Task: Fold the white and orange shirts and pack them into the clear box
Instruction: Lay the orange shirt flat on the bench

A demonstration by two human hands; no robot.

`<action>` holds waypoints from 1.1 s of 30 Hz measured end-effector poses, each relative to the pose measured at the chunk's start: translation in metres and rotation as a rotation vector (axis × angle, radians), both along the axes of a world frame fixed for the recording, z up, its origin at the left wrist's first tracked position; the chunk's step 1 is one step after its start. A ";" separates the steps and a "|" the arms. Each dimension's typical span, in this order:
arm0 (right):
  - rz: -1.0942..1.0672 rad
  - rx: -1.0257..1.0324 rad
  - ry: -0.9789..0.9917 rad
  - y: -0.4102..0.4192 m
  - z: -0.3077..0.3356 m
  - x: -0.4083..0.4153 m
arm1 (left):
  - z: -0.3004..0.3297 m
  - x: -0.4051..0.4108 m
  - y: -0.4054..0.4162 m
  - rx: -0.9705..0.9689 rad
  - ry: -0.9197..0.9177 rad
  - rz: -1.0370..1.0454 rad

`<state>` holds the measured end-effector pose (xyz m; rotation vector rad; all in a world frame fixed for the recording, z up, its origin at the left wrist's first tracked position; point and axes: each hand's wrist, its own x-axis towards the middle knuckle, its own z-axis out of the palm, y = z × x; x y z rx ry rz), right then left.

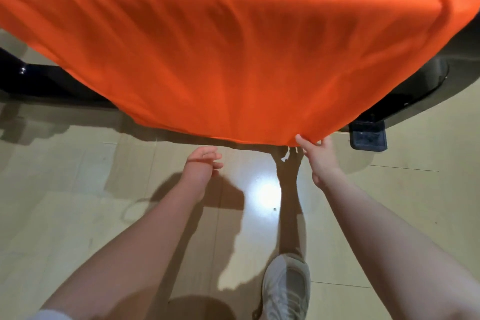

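The orange shirt (228,54) is spread wide over a dark table and fills the upper half of the view, its near hem hanging over the front edge. My right hand (318,157) pinches the hem at its lower right corner, where a small white tag dangles. My left hand (204,163) hovers just below the hem's middle with loosely curled fingers, holding nothing. The white shirt and the clear box are out of sight.
The dark glossy table edge (52,80) shows at the left and right of the shirt, with a black foot (367,136) on the floor at the right. Beige tiled floor lies below. My grey shoe (285,286) stands near the bottom.
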<state>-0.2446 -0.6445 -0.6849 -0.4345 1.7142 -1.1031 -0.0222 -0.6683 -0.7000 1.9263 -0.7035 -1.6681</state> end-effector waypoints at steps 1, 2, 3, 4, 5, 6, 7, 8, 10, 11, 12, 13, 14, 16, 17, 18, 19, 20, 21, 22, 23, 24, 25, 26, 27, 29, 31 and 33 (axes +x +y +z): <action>-0.007 -0.019 -0.023 -0.001 0.002 -0.001 | -0.006 0.000 -0.001 0.001 0.032 0.038; 0.000 -0.013 -0.032 0.001 0.004 -0.001 | -0.010 0.000 -0.001 0.009 0.055 0.076; 0.016 0.007 -0.037 0.006 0.007 -0.001 | -0.012 0.000 0.000 0.030 0.068 0.112; 0.037 0.029 -0.044 0.014 0.010 0.000 | -0.012 -0.002 0.003 0.066 0.095 0.157; 0.048 0.040 -0.057 0.025 0.013 0.001 | -0.012 -0.004 0.007 0.111 0.154 0.212; 0.043 0.029 -0.094 0.037 0.017 0.003 | -0.011 -0.007 0.013 0.156 0.243 0.262; 0.019 -0.001 -0.160 0.049 0.022 0.005 | -0.010 -0.012 0.020 0.195 0.340 0.286; -0.025 -0.038 -0.259 0.061 0.027 0.008 | -0.008 -0.016 0.027 0.232 0.432 0.299; -0.127 -0.080 -0.465 0.082 0.040 0.014 | -0.004 -0.026 0.039 0.310 0.632 0.379; -0.168 -0.101 -0.557 0.092 0.048 0.017 | -0.004 -0.030 0.044 0.336 0.721 0.432; -0.194 -0.131 -0.642 0.102 0.056 0.021 | -0.003 -0.035 0.049 0.338 0.803 0.485; -0.210 -0.143 -0.694 0.110 0.063 0.025 | -0.001 -0.037 0.054 0.306 0.882 0.528; -0.227 -0.151 -0.718 0.118 0.070 0.028 | 0.002 -0.038 0.058 0.251 0.962 0.566; -0.266 -0.204 -0.772 0.129 0.088 0.032 | 0.013 -0.037 0.067 0.110 1.086 0.654; -0.293 -0.244 -0.799 0.133 0.096 0.034 | 0.020 -0.033 0.069 0.057 1.107 0.698; -0.318 -0.278 -0.815 0.136 0.107 0.035 | 0.027 -0.028 0.070 0.017 1.091 0.741; -0.343 -0.307 -0.826 0.138 0.116 0.035 | 0.036 -0.021 0.072 -0.011 1.074 0.785; -0.373 -0.331 -0.836 0.139 0.123 0.034 | 0.043 -0.010 0.071 -0.047 1.022 0.813; -0.399 -0.351 -0.838 0.139 0.131 0.031 | 0.051 0.000 0.072 -0.089 0.980 0.820; -0.424 -0.362 -0.839 0.139 0.138 0.029 | 0.058 0.012 0.073 -0.117 0.918 0.812; -0.439 -0.369 -0.837 0.139 0.144 0.026 | 0.066 0.026 0.073 -0.134 0.857 0.803; -0.444 -0.376 -0.837 0.139 0.149 0.024 | 0.077 0.041 0.071 -0.149 0.774 0.801; -0.448 -0.380 -0.826 0.138 0.155 0.023 | 0.085 0.054 0.066 -0.144 0.727 0.826; -0.456 -0.374 -0.809 0.136 0.161 0.025 | 0.094 0.068 0.062 -0.154 0.726 0.847; -0.464 -0.365 -0.788 0.134 0.166 0.026 | 0.101 0.080 0.056 -0.173 0.753 0.872; -0.494 -0.310 -0.738 0.129 0.178 0.032 | 0.123 0.102 0.046 -0.168 0.750 0.897; -0.538 -0.229 -0.653 0.123 0.186 0.037 | 0.149 0.116 0.041 -0.183 0.707 0.842; -0.503 -0.213 -0.513 0.116 0.192 0.039 | 0.167 0.125 0.036 -0.178 0.730 0.755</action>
